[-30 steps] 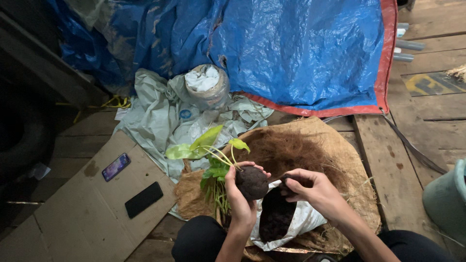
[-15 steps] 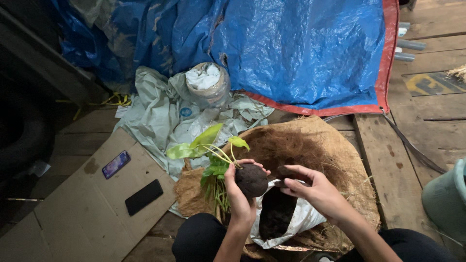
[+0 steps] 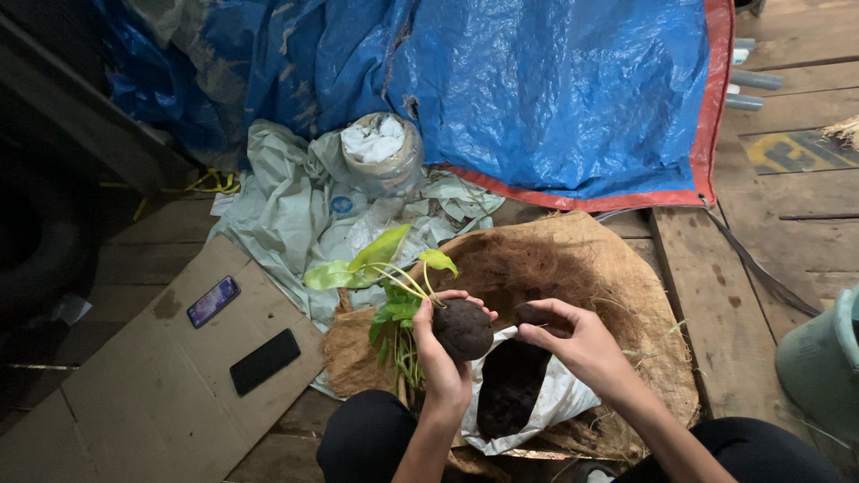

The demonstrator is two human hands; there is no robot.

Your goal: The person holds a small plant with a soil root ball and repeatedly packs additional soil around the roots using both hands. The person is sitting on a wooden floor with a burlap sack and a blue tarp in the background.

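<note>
- Two hands work: our left hand (image 3: 445,358) clamps the soil ball (image 3: 463,329), plant (image 3: 394,286) at ten o'clock.
- Our right hand (image 3: 577,344) pinches soil; we press it on gently over the bag (image 3: 546,402).

Two phones (image 3: 213,300) (image 3: 264,360), one soil ball (image 3: 463,328), one plant (image 3: 394,295), one tarp (image 3: 501,89).

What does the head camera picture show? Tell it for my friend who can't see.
The left hand holds a dark soil ball with a leafy plant, while the right hand pinches soil above an open white bag. Behind lies a blue tarp.
</note>
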